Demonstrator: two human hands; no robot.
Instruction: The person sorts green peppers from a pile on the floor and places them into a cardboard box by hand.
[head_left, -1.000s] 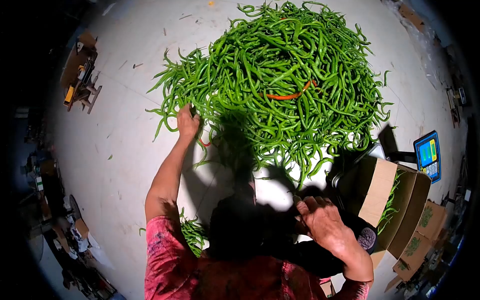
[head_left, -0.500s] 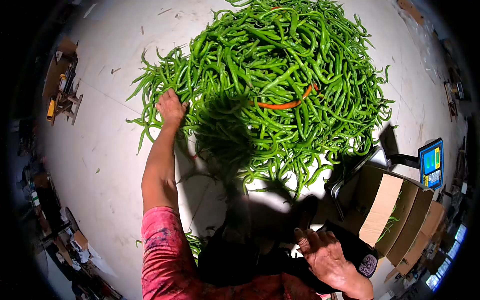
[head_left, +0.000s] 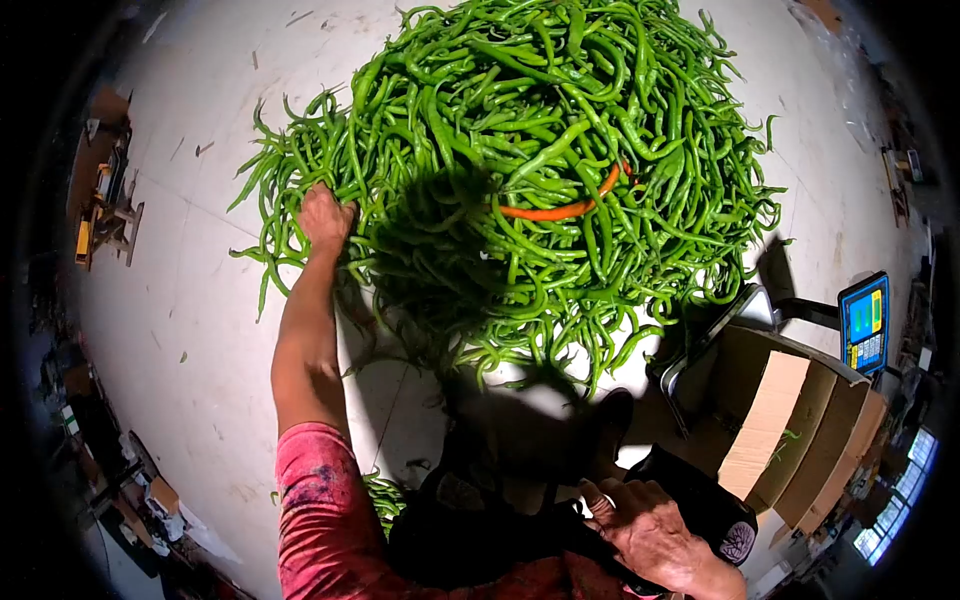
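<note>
The pale floor is the largest thing, and on it the pile of green peppers covers the upper middle of the frame. Compared with one second ago, the pile appears larger and reaches more to the left, and its top is now cut by the upper edge of the frame. The open cardboard box is at the lower right, tilted in the view, with one flap standing out; fewer green peppers show inside it than before. The red sleeve of the left arm is at the lower left of centre.

The right hand is at the bottom, right of centre, in front of the dark clothing. It is lower in the frame than before. Its fingers are half bent, but the palm is hidden, so I cannot tell if it holds something. The left hand has come more to the left and touches the pile at its left part. Its fingers are bent down among the peppers; how far they close, and on what, I cannot tell.

The blue display stands behind the box, at the right. A small heap of peppers lies beside the sleeve. One orange-red pepper rests on the pile, near its middle.
</note>
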